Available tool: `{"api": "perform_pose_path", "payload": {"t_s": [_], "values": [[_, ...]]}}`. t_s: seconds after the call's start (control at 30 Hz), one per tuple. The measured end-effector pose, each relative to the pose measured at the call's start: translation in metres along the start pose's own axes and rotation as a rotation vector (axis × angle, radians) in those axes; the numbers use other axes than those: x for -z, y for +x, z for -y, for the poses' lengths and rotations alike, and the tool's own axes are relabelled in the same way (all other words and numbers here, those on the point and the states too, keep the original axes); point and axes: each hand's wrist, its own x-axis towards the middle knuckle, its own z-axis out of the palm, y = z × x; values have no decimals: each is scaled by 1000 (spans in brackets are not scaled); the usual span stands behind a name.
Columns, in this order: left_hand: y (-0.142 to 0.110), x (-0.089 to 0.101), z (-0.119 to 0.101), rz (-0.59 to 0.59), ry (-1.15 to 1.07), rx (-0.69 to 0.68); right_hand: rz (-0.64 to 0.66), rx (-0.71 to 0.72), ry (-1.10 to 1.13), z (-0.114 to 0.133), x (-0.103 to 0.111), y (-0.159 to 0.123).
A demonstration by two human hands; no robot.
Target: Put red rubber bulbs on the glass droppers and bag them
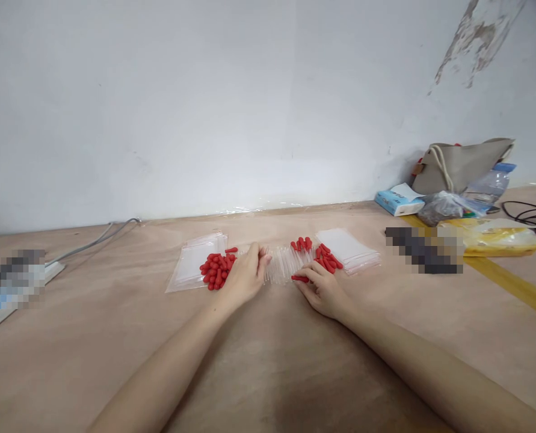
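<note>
My left hand [246, 273] is closed, its fingers curled at the left end of a row of thin clear tubes [280, 266]; whatever it pinches is hidden. At the row's right end, my right hand [322, 288] pinches a red rubber dropper bulb [299, 278] between thumb and fingers. More red bulbs [301, 244] sit at the far ends of several tubes. A heap of loose red bulbs [216, 273] lies left of my left hand, and a smaller group [327, 258] lies just beyond my right hand.
Clear plastic bags lie in a left stack [190, 258] and a right stack [346, 248]. A tissue pack [398, 201], a grey bag [466, 165], a plastic bottle [491, 183] and a yellow package [497, 237] stand at the right. A cable [100, 239] runs along the left; the wall borders the table.
</note>
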Motion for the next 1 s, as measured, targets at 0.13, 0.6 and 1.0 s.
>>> {"api": "perform_pose_path", "payload": {"t_s": [0.13, 0.6, 1.0], "values": [[-39, -2, 17, 16, -31, -195, -6, 16, 79, 7, -1, 6], [-62, -22, 37, -116, -133, -245, 30, 58, 250, 24, -23, 10], [-61, -23, 38, -140, -103, -357, 54, 92, 289, 21, -22, 10]]}}
